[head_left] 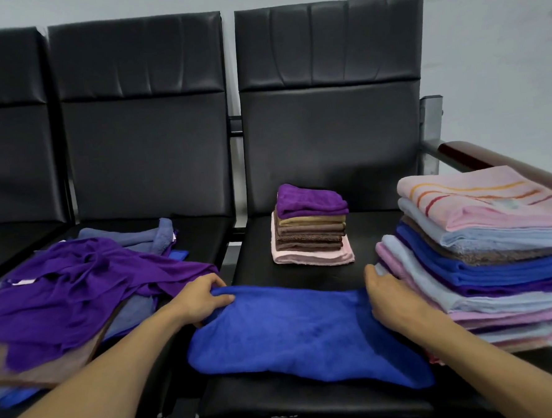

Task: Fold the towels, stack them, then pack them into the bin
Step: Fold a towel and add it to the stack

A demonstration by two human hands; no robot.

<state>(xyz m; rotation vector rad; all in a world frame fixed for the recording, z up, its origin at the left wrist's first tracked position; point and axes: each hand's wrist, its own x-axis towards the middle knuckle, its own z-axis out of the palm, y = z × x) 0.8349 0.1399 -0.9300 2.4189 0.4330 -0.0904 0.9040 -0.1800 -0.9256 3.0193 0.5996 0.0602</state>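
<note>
Low centre of the frame, a plush blue towel (301,333) lies doubled on the black padded seat (312,403), its outline rumpled. The left hand (202,297) pinches its far left corner and the right hand (390,295) curls over its far right corner, so a fold looks mid-way; next likely calls for bringing that edge across squarely. At left sprawls thin, creased purple cloth (79,285); at right a tall stack (497,260); beyond, a small neat stack (311,226). No bin shows.
</note>
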